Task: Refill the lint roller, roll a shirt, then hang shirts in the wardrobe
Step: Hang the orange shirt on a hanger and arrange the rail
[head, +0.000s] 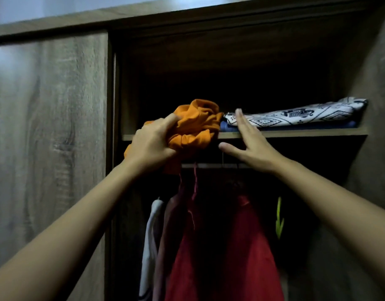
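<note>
I face an open wooden wardrobe. My left hand grips a crumpled orange shirt at the front edge of the upper shelf. My right hand is held flat with straight fingers just right of the orange shirt, fingertips against a folded white patterned cloth that lies on a folded blue garment on the shelf. Below the shelf runs a hanging rail. A red shirt, a pinkish garment and a white garment hang from it.
A closed wood-grain sliding door covers the left half of the wardrobe. The right side panel bounds the opening. A yellow-green hanger hangs at the right of the rail. The back of the upper shelf is dark.
</note>
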